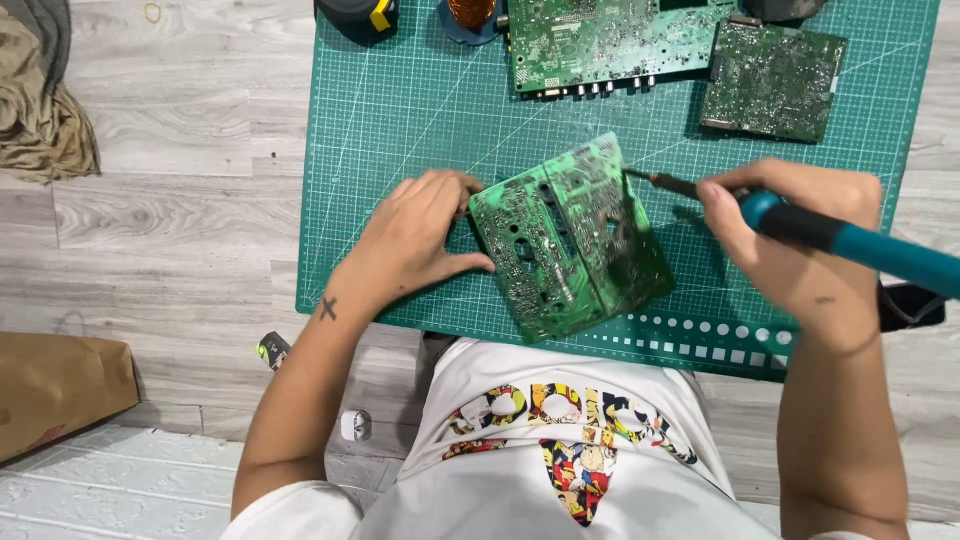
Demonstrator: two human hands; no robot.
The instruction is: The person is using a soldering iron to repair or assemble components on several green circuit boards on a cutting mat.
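The left hand holds the green circuit board by its left edge, with the thumb below and the fingers curled over the top corner, so the board sits tilted up off the green cutting mat. The right hand is wrapped tight around the blue handle of a soldering iron, and its thin metal tip touches, or nearly touches, the top right edge of the board. That tip is probably very hot, so if it slips it could burn the fingers holding the board, since they are on the same board not far away. The board is only pinched on one side, so a push from the iron could make it wobble or twist, and the tip might then land on the wrong spot. The iron could also scorch the mat if it drops. Two more green circuit boards lie flat at the top of the mat, near a black and yellow tape measure and a coil of copper wire. The mat lies on a grey wood-look floor. A rumpled brown cloth sits at the far left, and a brown paper bag lower down.
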